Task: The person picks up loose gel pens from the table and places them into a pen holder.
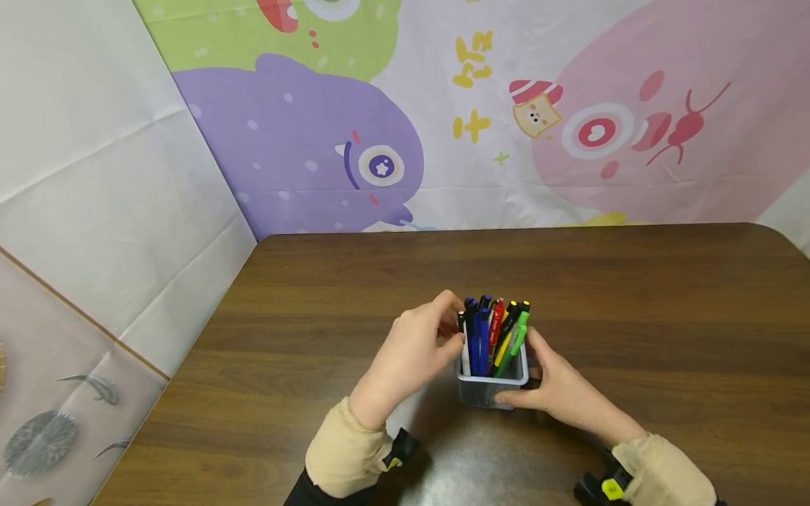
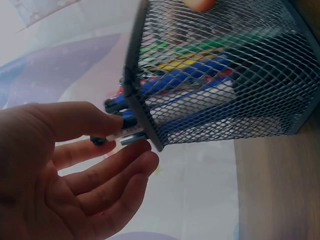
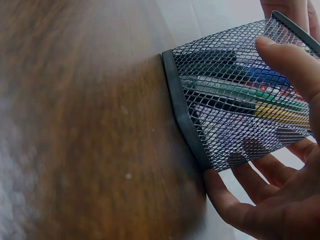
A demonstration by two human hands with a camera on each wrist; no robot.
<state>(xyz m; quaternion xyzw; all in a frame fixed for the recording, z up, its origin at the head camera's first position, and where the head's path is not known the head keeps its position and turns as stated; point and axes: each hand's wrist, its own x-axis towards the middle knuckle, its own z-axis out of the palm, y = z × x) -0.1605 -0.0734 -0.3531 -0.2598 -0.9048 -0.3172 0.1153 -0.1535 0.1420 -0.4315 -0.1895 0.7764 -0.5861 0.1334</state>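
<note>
A mesh pen holder (image 1: 490,390) full of pens stands on the table, its grey rim facing up. My right hand (image 1: 560,390) grips it from the right, with the thumb across the near side and the fingers (image 3: 267,172) spread along the mesh. At the holder's left rim, my left hand (image 1: 418,344) pinches a white pen (image 1: 465,351) near its dark upper end, between thumb and fingers. Beside that pen stand blue pens (image 1: 484,337), a red pen (image 1: 496,323), a yellow-and-black pen (image 1: 503,348) and a green pen (image 1: 519,334).
The brown wooden table (image 1: 285,351) stretches out around the holder. Behind its far edge hangs a cloth (image 1: 468,183) with cartoon figures, and a white sheet (image 1: 126,154) hangs to the left. Dark camera mounts sit on both wrists.
</note>
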